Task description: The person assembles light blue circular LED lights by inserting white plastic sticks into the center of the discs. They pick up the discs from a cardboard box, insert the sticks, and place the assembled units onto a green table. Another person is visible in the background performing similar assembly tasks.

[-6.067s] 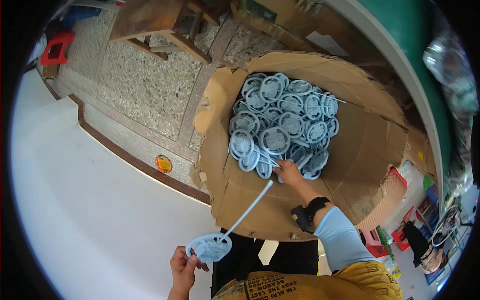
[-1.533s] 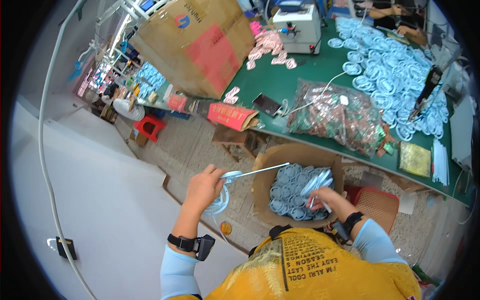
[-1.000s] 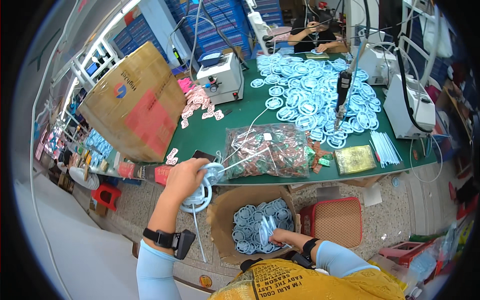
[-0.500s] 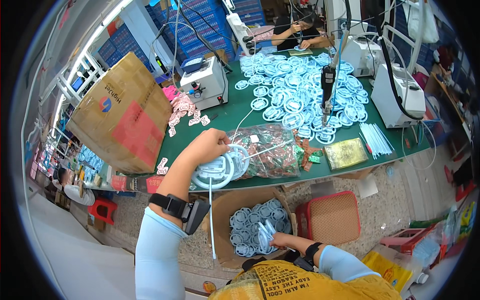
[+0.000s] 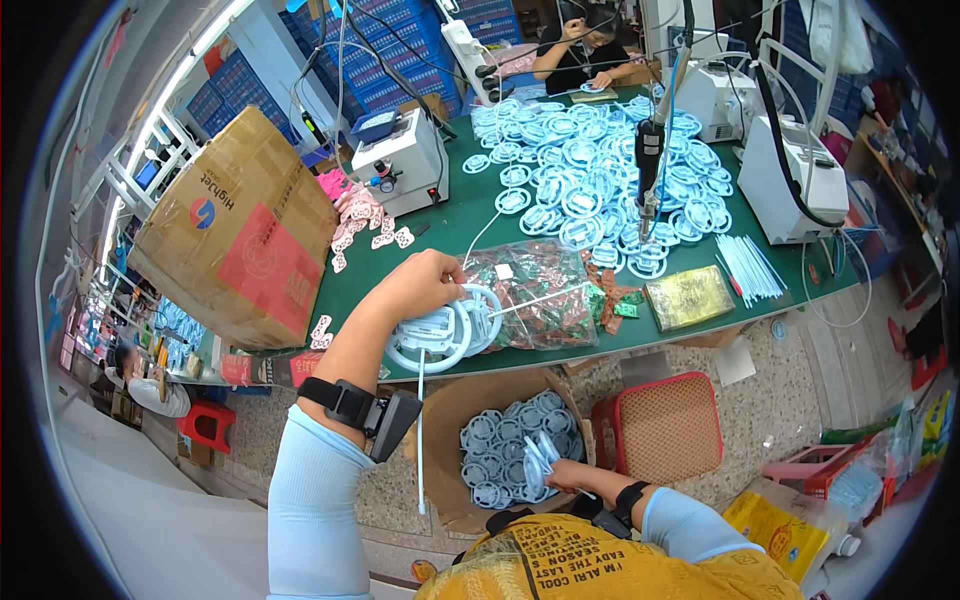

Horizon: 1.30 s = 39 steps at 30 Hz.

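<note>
My left hand (image 5: 428,281) is closed over the table's front edge, pinching light-blue plastic rings with thin sticks (image 5: 432,335). One stick hangs straight down past the edge, while another points right across a clear plastic bag (image 5: 535,285) of brown and green pieces. Lower down, my right hand (image 5: 566,475) is closed on a few light-blue plastic rings (image 5: 540,462), held bunched on edge. It is over the right side of an open cardboard box (image 5: 437,440), in which many similar rings (image 5: 492,440) lie piled. The right fingertips are partly hidden by the rings.
A large heap of light-blue rings (image 5: 590,170) covers the green table (image 5: 450,225). A screwdriver-like tool (image 5: 649,150) hangs above it. Nearby are a yellow block (image 5: 689,298), loose sticks (image 5: 748,270), white machines (image 5: 790,190) and a tall carton (image 5: 235,230). A red-rimmed stool (image 5: 665,430) stands by the box. A co-worker sits opposite.
My right hand has moved slightly right and up with its bunch of rings, still over the box. My left hand keeps its hold, nearly unmoved. The whole view has shifted a little.
</note>
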Each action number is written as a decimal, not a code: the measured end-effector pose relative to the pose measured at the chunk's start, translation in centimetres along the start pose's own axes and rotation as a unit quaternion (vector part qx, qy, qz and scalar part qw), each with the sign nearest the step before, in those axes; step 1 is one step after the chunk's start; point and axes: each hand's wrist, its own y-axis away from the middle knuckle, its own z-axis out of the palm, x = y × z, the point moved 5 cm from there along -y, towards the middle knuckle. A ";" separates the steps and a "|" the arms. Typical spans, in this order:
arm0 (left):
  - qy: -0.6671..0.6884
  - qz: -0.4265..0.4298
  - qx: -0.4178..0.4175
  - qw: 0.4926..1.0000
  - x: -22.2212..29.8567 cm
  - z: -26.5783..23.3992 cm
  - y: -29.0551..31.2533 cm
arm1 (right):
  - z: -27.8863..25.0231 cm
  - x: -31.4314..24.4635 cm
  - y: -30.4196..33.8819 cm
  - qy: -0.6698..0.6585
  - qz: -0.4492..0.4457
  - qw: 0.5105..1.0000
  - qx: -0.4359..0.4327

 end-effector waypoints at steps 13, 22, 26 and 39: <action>-0.010 -0.003 -0.014 1.000 -0.5 0.7 -0.4 | 0.1 1.1 -0.5 0.033 -0.004 0.999 0.000; -0.014 0.001 -0.005 1.000 -1.4 1.8 0.2 | 0.0 1.6 -0.6 0.030 0.000 0.999 0.011; -0.013 -0.028 -0.007 0.999 -2.1 2.0 0.6 | -0.3 1.0 0.1 0.042 0.006 0.999 0.034; -0.102 -0.081 0.032 0.991 -3.7 2.5 2.7 | -0.2 2.0 -1.0 0.101 -0.015 0.994 0.041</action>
